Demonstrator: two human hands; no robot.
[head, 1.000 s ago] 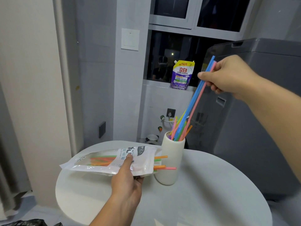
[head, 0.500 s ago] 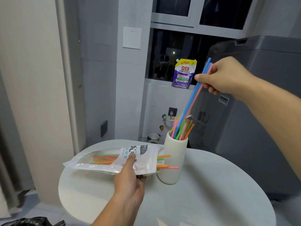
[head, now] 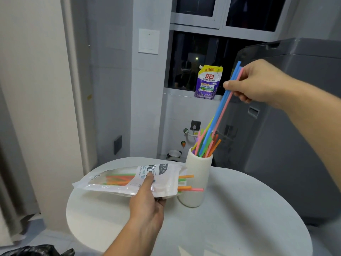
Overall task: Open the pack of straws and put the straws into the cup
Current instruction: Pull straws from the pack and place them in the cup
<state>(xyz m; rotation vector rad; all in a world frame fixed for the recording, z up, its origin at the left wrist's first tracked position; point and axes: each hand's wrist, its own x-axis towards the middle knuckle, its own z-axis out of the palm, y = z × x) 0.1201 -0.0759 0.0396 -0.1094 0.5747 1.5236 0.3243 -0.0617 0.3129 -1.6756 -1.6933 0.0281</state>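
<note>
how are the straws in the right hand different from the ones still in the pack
The held straws are blue and pink; the pack straws show orange, green and pink. The held straws slant steeply, lower ends in the cup; the pack straws lie near level, tips poking out of the pack. Both are thin, straight, single-coloured.

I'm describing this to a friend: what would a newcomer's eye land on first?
The right hand at upper right pinches long blue and pink straws whose lower ends reach into the white cup on the round table. Lower left, the left hand holds the pack, orange straws poking out toward the cup.
</note>
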